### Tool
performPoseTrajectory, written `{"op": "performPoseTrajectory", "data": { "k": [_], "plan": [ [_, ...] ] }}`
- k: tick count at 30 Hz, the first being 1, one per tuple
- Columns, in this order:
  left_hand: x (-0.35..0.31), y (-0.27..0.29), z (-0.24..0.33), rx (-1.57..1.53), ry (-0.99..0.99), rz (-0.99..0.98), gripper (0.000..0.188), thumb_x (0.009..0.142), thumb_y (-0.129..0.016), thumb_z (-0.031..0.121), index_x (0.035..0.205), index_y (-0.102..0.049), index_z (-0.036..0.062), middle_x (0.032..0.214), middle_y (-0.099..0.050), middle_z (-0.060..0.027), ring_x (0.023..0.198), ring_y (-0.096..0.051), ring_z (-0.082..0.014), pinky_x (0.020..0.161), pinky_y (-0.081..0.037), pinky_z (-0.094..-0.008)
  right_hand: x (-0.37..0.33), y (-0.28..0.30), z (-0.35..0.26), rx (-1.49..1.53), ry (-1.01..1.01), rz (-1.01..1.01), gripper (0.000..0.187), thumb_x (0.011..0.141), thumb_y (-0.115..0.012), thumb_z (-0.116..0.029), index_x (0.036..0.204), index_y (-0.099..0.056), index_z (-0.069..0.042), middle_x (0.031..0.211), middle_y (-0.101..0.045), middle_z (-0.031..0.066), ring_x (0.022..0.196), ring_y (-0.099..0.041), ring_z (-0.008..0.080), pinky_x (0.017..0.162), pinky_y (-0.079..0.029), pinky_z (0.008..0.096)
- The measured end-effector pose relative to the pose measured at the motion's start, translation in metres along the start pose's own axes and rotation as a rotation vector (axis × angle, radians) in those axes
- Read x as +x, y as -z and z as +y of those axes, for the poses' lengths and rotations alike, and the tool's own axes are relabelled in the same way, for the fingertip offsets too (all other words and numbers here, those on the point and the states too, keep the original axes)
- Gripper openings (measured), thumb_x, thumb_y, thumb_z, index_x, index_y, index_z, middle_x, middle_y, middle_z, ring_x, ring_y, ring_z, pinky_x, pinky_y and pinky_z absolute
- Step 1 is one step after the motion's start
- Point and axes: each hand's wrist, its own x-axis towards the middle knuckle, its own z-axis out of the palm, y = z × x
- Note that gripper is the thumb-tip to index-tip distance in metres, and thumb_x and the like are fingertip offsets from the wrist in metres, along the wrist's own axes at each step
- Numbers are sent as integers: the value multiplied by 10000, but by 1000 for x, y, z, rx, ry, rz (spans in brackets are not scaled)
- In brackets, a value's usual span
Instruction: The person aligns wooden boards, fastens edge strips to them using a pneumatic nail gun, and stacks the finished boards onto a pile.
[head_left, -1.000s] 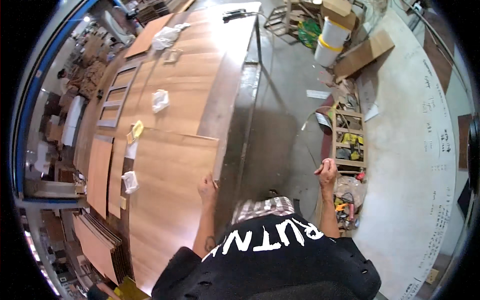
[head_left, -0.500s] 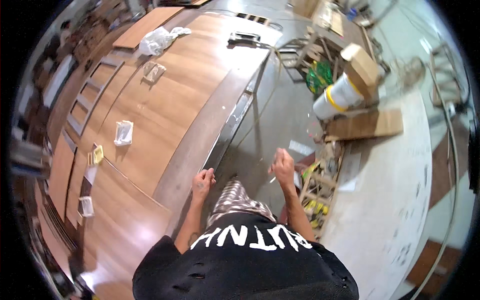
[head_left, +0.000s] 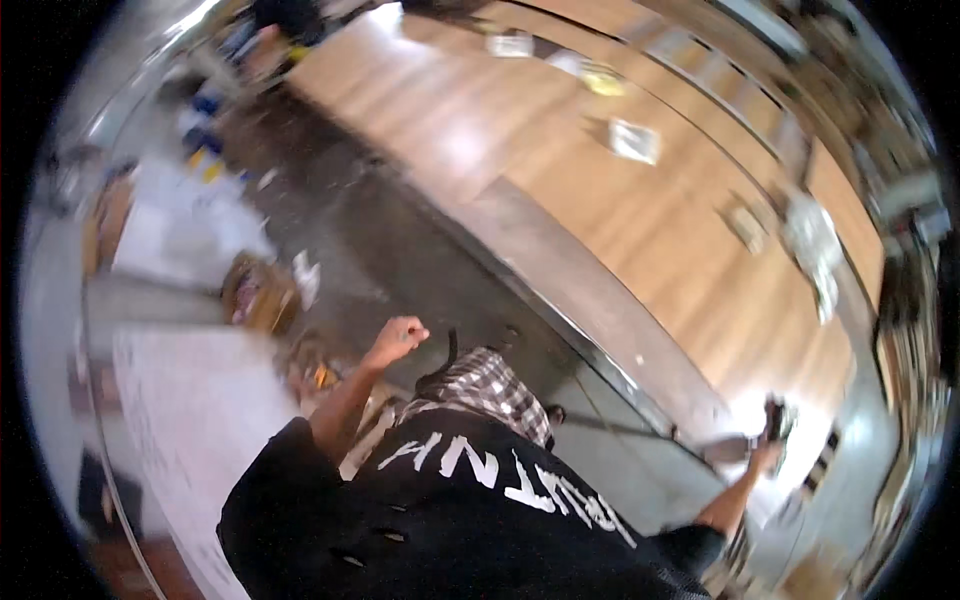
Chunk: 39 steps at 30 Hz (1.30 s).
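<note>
My left hand (head_left: 400, 338) is held above the floor in front of my body, its fingers curled in and nothing visible in them. On the right, my outstretched right hand (head_left: 765, 460) is at the end of the long worktable (head_left: 600, 290). Its fingers appear closed on a dark and silvery tool (head_left: 776, 420) there, though blur hides the exact grip and the tool's kind. Large wood-grain sheets (head_left: 560, 180) cover the tabletop.
Plastic bags (head_left: 812, 240) and small pale packets, one a white packet (head_left: 634, 142), lie on the sheets. A grey frame (head_left: 715, 85) lies along the far side. Left of me are a white board (head_left: 200, 430) and a brown bag (head_left: 258, 292) on the floor side.
My view and body have turned, so the worktable now lies ahead and right. My right hand has swung out to the tool at the table end; the left stays raised and curled.
</note>
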Motion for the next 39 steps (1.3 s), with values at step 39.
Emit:
{"op": "performPoseTrajectory", "data": {
  "k": [39],
  "plan": [
    [-45, 430, -519, -752, 442, 829, 142, 835, -638, 88, 930, -686, -7, 736, -647, -56, 650, -626, -148, 596, -549, -283, -202, -584, -1115, 407, 98, -1260, 345, 812, -722, -281, 961, -656, 23, 758, -635, 46, 640, -565, 137, 595, -440, 310]
  ]
}}
